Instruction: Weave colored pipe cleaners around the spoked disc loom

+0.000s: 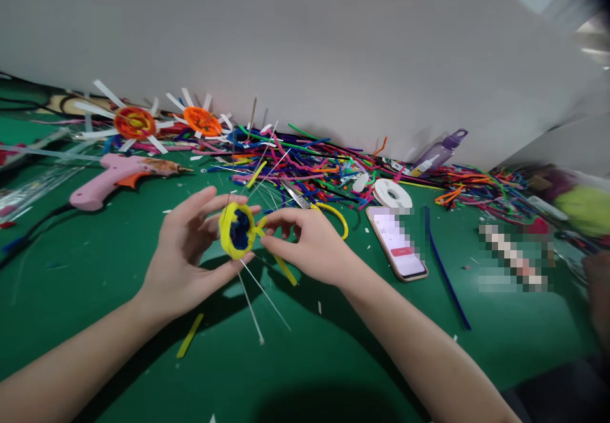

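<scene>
My left hand [190,245] grips a small round piece with a yellow rim and dark blue middle [237,230] between its thumb below and fingers above. Thin white sticks [267,295] stick out from this piece above and below. At its right edge, my right hand [305,239] pinches a yellow pipe cleaner [284,269] with thumb and forefinger; one end dangles below the hand. A short yellow strip [190,336] lies on the table under my left wrist. Just beyond my right hand rest scissors with yellow handles [339,216].
On the green table [286,378], a pink glue gun [109,181] lies left. Two orange discs with white strips [135,123] and piled pipe cleaners [305,162] line the wall. Rightward are a white spool [392,194], a phone [398,245], a blue pipe cleaner [445,270] and a purple bottle [439,153].
</scene>
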